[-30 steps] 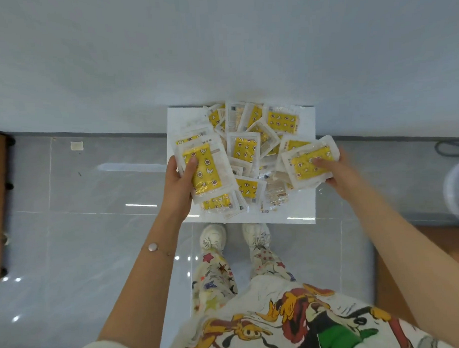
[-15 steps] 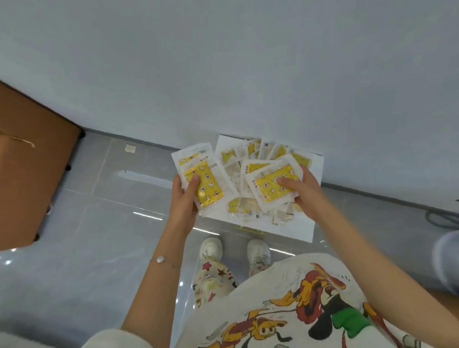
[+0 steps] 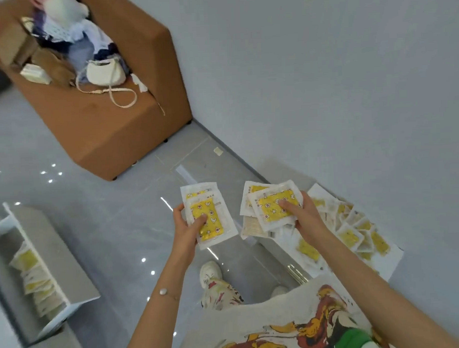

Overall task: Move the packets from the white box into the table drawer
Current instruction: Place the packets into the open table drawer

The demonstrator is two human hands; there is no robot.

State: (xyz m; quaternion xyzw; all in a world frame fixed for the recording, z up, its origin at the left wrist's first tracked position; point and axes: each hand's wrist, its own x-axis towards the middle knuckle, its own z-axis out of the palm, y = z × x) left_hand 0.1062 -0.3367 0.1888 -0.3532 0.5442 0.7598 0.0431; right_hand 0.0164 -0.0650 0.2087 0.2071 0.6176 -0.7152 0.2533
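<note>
Fingers on my left hand (image 3: 185, 234) and right hand (image 3: 304, 216) pinch yellow-printed plastic packets (image 3: 214, 210); many remain in the flat white box (image 3: 394, 258), some seemingly fill the white drawer (image 3: 71, 307) left of it.

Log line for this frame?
left hand: grips packet stack | right hand: grips second stack | white box: not emptied | drawer: open, holds packets

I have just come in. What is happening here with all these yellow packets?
A person stands with both hands full. The left hand grips a small stack of flat yellow-and-white plastic packets, and the right hand grips a second stack. More packets lie in the shallow white box by the wall. The open white drawer at lower left already holds some packets.
</note>
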